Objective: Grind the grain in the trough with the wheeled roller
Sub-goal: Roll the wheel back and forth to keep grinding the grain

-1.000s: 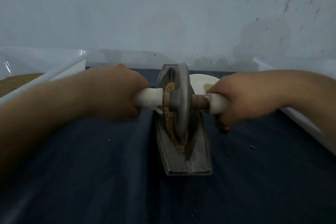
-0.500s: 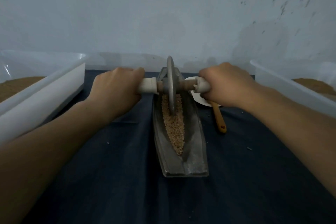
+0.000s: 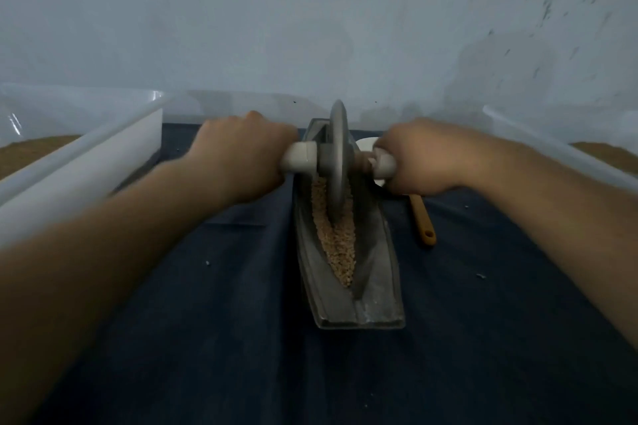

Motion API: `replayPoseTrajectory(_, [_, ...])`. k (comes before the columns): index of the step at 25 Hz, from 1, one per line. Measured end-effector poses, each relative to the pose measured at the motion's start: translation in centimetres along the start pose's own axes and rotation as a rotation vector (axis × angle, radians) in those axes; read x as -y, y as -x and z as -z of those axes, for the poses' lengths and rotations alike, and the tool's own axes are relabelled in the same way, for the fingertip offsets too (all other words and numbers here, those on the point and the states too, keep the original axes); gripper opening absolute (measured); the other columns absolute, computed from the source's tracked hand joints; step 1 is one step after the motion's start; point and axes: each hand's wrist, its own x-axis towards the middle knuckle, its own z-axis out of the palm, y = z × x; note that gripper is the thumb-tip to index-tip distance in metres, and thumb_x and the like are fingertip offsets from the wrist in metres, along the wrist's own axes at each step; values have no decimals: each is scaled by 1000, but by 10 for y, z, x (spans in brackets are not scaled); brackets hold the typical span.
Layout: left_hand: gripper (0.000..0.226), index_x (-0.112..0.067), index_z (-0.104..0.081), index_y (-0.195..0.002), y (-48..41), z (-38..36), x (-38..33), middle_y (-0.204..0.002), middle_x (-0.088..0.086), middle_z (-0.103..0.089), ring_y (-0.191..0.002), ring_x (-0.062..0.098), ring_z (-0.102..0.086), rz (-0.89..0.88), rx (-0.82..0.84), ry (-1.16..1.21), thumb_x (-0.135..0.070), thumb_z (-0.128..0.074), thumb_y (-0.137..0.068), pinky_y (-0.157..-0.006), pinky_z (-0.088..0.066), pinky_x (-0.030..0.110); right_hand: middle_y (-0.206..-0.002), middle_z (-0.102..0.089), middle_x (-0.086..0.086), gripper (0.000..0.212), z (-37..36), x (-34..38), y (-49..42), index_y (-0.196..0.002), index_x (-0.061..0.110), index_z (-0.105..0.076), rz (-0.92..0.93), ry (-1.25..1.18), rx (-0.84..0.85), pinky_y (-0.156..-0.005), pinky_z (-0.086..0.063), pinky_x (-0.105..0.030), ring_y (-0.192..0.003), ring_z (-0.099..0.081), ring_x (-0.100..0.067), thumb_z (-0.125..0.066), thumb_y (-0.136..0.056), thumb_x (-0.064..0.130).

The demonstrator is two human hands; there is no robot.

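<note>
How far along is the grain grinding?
Done: tan grain lies in the grey boat-shaped metal trough. In hand: left hand and right hand grip the grey disc-wheeled roller by its white handles, wheel in the grain. Left: grains look coarse, so probably most of the grinding.

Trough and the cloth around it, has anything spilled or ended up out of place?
Only a little. A few pale specks lie on the dark cloth on both sides of the trough, possibly stray crumbs. The grain itself sits inside the trough under the wheel; nothing else looks askew.
</note>
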Motion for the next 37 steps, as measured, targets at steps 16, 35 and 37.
replayPoseTrajectory(16, [14,-34,-51,-92,-1,8,-8,-80,-8,-52,-76,26,-60,-49,-62,-132,-40,-60,-83,-60,-38,33,-78,-71,2,14,-1,-17,7,-82,23,-65,-50,-124,202,-62,-49,-30,-75,-69,-18,-75,-77,30])
replayPoseTrajectory(35, [10,-24,-54,-93,-13,-25,-3,-79,5,-59,-72,33,-60,164,-216,-121,-33,-57,-90,-56,-35,34,-79,-57,-1,9,-23,-8,-18,-88,22,-53,-132,106,-382,-51,-34,-29,-70,-55,-20,-62,-90,20])
replayPoseTrajectory(37, [8,-24,-54,-92,-7,-29,1,-79,3,-57,-67,29,-55,166,-192,-39,-32,-56,-89,-57,-36,34,-75,-55,1,9,-22,-7,-16,-87,24,-56,-86,154,-420,-49,-31,-27,-67,-54,-19,-63,-88,19])
